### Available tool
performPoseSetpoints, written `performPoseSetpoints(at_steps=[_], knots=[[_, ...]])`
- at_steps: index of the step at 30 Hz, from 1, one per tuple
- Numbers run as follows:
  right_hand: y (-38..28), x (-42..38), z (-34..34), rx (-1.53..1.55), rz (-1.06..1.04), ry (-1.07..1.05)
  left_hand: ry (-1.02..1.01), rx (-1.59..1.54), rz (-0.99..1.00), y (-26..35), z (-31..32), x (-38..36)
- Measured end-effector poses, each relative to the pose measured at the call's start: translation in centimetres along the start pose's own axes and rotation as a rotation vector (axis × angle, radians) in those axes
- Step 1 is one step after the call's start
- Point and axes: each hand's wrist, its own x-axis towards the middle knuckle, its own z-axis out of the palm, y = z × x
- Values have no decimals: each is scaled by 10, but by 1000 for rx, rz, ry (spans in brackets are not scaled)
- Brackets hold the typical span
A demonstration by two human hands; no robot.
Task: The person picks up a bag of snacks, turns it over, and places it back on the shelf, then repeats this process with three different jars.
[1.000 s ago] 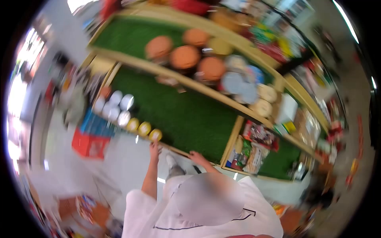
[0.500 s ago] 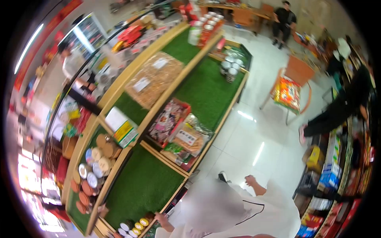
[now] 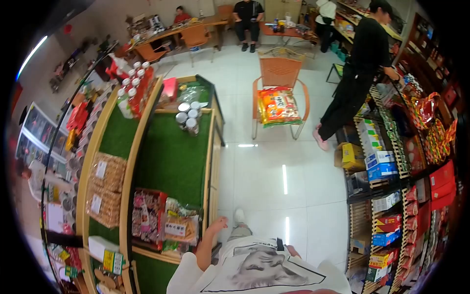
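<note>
My left hand (image 3: pixel 218 225) hangs beside the wooden edge of the display stand, its fingers loosely bent and nothing visible in it. Nearest to it, on the stand, lie a clear bag of light-brown sticks (image 3: pixel 180 229) and a red-edged box of small wrapped packets (image 3: pixel 148 215). My right hand (image 3: pixel 293 251) shows only in part past my white printed shirt; its fingers are hidden. One white shoe (image 3: pixel 239 216) is forward on the tiled floor.
Ahead stands an orange-brown chair (image 3: pixel 280 73) bearing a bright snack bag (image 3: pixel 279 106). A person in black (image 3: pixel 356 73) reaches toward the right-hand shelves, which hold boxed goods (image 3: pixel 382 165). Jars (image 3: pixel 188 117) and red bottles (image 3: pixel 138 93) stand on the display stand (image 3: pixel 171 152). Another person (image 3: pixel 248 19) sits at the back.
My view has swung to the right and straightened along the aisle. My left hand has come off the stand's lower edge near the jars, and my right hand has dropped back beside my body.
</note>
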Motion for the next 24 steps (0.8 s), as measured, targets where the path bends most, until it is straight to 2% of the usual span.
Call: performPoseSetpoints(at_steps=[1,3,6,8,10,13,14,16,17,18,19,20,22,24], knots=[[-13,-1,-9,318,32,14,1,-12,32,13,-1,16],[-35,15,-38,337,-165,36,14,-4,49,23,-8,51],[-96,75,-101,850,874,90,13,35,-17,13,-25,85],[-96,114,-131,983,799,182,37,-198,-229,-6,-36,97],[-119,160,-175,980,784,226,36,-221,-387,-5,-44,103],[-140,230,-223,745,736,124,153,-249,-388,-28,-51,129],[-147,258,-242,666,654,56,180,-274,-298,-41,-56,145],[-156,315,-265,690,494,104,205,-265,-141,-59,-61,156],[-179,338,-283,735,459,121,257,-349,-137,-50,-66,160],[-199,360,-295,773,422,159,296,-160,-224,-39,-79,172],[-230,380,-308,803,441,179,218,-213,-369,-18,-97,180],[-266,393,-323,821,422,167,306,-350,-343,14,-106,175],[-299,435,-328,843,420,62,301,-401,-293,76,-137,170],[-329,475,-330,806,386,-61,432,-494,-215,103,-154,179]])
